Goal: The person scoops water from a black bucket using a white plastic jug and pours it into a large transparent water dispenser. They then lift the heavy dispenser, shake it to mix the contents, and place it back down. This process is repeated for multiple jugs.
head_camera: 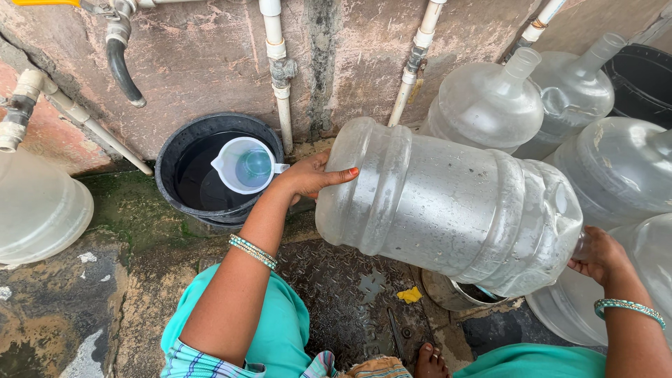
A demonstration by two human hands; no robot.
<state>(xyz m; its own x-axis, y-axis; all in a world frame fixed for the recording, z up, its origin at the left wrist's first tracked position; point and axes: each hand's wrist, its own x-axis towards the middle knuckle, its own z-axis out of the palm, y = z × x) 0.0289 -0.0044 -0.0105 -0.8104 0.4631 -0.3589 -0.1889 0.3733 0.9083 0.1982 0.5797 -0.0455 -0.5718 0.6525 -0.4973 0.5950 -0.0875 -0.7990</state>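
Note:
A large clear plastic water jug [448, 203] lies on its side in mid-air between both hands. My left hand [308, 176] presses flat against its base end, thumb along the rim. My right hand [600, 253] grips the neck end at the right, where the mouth is hidden. Under the jug's neck end stands a small metal vessel [455, 292] on the ground. Green bangles circle both wrists.
A black bucket [168, 157] of water with a white plastic mug [245, 164] floating in it stands by the wall. Several more clear jugs [490, 105] crowd the right, another [38, 206] at left. White pipes [276, 63] and a black hose [122, 70] run down the wall.

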